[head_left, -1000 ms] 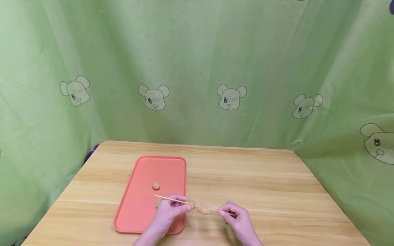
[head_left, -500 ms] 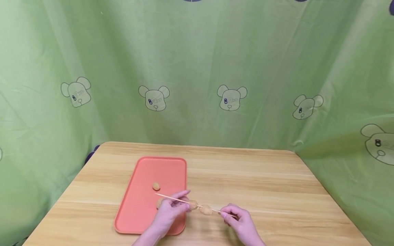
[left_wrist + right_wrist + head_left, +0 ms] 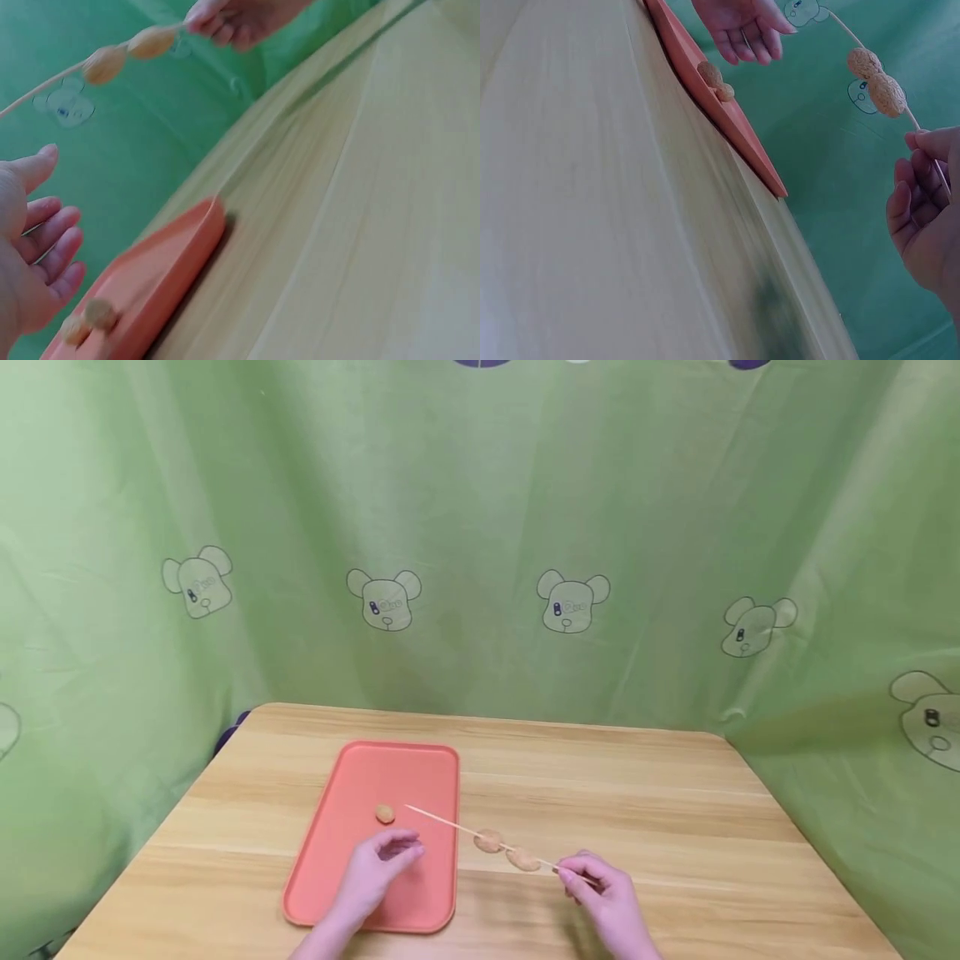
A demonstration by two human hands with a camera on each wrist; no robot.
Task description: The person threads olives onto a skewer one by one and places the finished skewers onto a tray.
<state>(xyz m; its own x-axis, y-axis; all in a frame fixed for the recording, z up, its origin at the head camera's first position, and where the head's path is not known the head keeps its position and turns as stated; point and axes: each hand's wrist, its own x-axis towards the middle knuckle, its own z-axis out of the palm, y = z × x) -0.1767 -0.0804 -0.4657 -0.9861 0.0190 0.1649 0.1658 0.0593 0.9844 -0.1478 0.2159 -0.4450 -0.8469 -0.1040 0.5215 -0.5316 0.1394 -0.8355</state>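
Note:
My right hand [image 3: 606, 897] pinches the blunt end of a thin wooden skewer [image 3: 441, 821] between thumb and fingers. Two brown, wrinkled, ball-shaped food pieces are threaded on it, a farther piece [image 3: 864, 63] and a nearer piece [image 3: 886, 95], close together. The skewer's pointed tip slants up to the left, over the tray. My left hand [image 3: 369, 870] hovers above the pink tray [image 3: 405, 764], fingers loosely bent and holding nothing. Two similar loose pieces lie in the tray: one loose piece [image 3: 385, 813] shows in the head view; my left hand hides the other there, though both wrist views show the pair.
The tray lies on the left half of a wooden table [image 3: 622, 793]. A green curtain [image 3: 480, 510] with printed bear faces hangs behind and beside the table.
My left hand has let go of the piece on the skewer and moved left over the tray. My right hand has shifted slightly right with the skewer, whose tip now sits higher.

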